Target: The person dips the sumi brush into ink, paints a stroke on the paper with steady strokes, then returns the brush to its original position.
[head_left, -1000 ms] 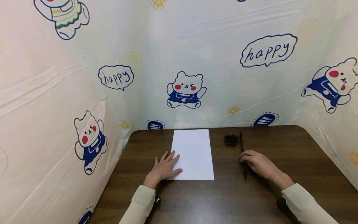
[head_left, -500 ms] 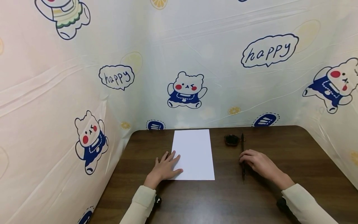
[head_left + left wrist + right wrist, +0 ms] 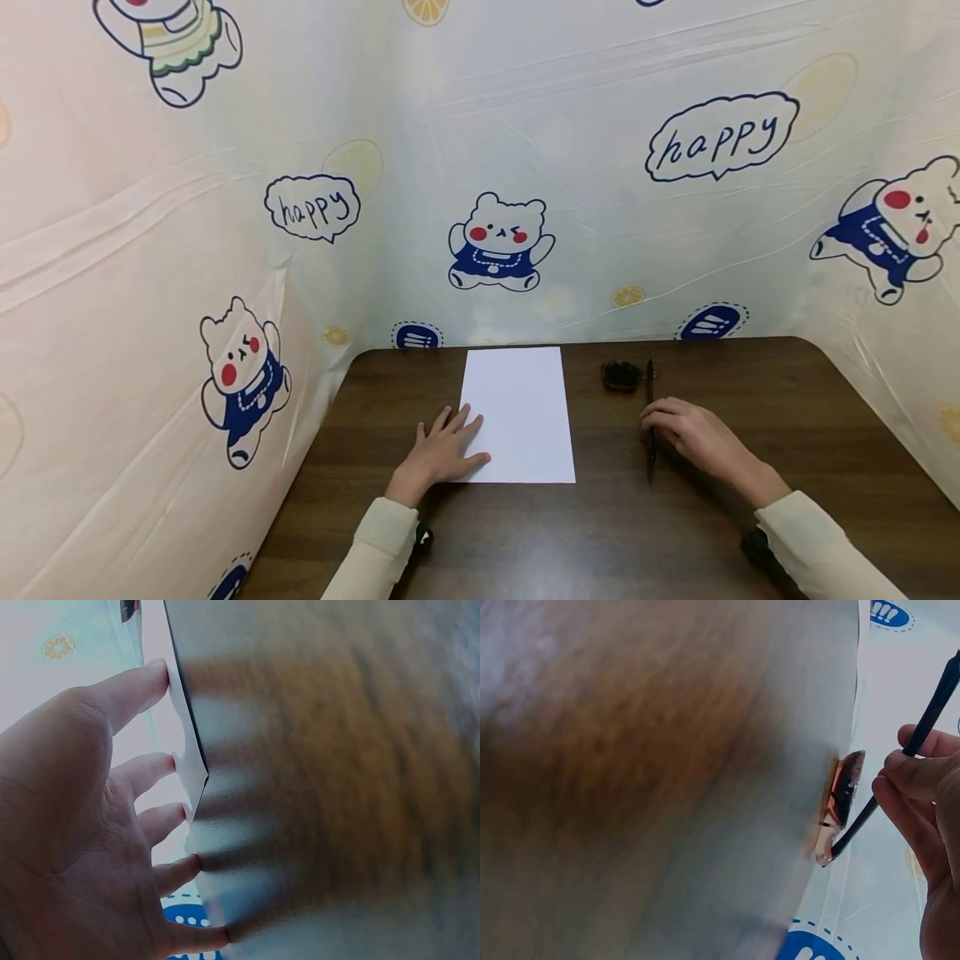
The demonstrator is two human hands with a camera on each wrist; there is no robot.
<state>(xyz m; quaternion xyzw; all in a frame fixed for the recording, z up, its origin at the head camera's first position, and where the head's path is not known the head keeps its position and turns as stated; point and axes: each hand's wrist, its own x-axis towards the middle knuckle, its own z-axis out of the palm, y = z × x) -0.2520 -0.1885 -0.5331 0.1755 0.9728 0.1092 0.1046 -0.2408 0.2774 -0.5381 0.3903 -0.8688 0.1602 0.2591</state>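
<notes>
A white sheet of paper [image 3: 525, 408] lies on the dark wooden table [image 3: 517, 533]. My left hand [image 3: 442, 454] rests on its left edge, fingers spread; the left wrist view shows those fingertips [image 3: 156, 675] on the paper and table. My right hand [image 3: 693, 437] pinches a slim dark writing brush [image 3: 934, 705] between thumb and fingers, around the middle of its shaft. The brush's far end lies beside a small dark ink dish [image 3: 621, 376]. In the right wrist view that end meets or passes close to the dish's side; which, I cannot tell.
A pale curtain [image 3: 405, 250] printed with bears and "happy" bubbles surrounds the table on the far side and both flanks. The dish stands right of the paper, near the back edge.
The brush has swung slightly in my right hand, its near end shifting left, so that it points straighter away from me. My left hand and the paper stay where they were.
</notes>
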